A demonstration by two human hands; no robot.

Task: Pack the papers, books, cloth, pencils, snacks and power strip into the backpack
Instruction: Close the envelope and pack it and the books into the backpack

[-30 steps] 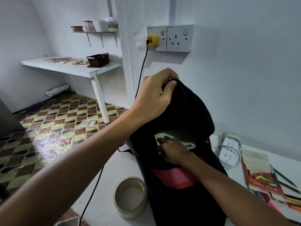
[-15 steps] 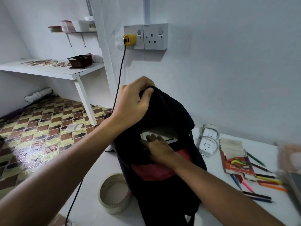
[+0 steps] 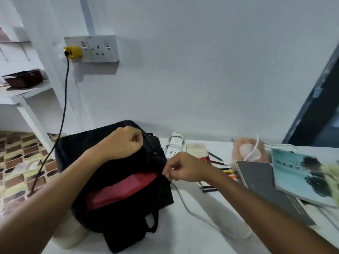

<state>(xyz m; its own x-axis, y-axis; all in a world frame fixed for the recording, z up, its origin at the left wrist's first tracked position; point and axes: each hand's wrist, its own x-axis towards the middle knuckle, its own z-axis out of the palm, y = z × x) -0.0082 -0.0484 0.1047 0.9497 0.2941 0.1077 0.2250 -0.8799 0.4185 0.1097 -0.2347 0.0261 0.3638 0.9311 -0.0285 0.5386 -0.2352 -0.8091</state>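
A black backpack point(image 3: 117, 180) with a red panel across its front stands on the white table point(image 3: 192, 235), left of centre in the frame. The left hand point(image 3: 122, 143) grips the top of the backpack, fingers curled tight into the dark fabric. The right hand point(image 3: 180, 166) is at the bag's right edge, thumb and fingertips drawn together in a pinch; whether they hold a zipper pull or only the fabric edge is too blurred to tell.

Just right of the backpack, against the wall, lies a white power strip point(image 3: 174, 145), with a white cable point(image 3: 194, 209) running over the table toward the lower right. Beside the strip lies a pale cloth pouch point(image 3: 196, 150), and near it coloured pencils point(image 3: 218, 173) are scattered on the table behind the right wrist. Further right, a dark grey flat book point(image 3: 266, 186) lies under a light blue book point(image 3: 300, 178), and behind them sits an orange snack packet point(image 3: 247, 151), blurred.

In the upper left of the frame a wall socket point(image 3: 100, 49) carries a yellow plug point(image 3: 72, 51), whose black cord point(image 3: 62, 110) hangs down past the backpack's left side. At the lower left edge of the bag a roll of tape point(image 3: 71, 235) shows partly beneath the left forearm.
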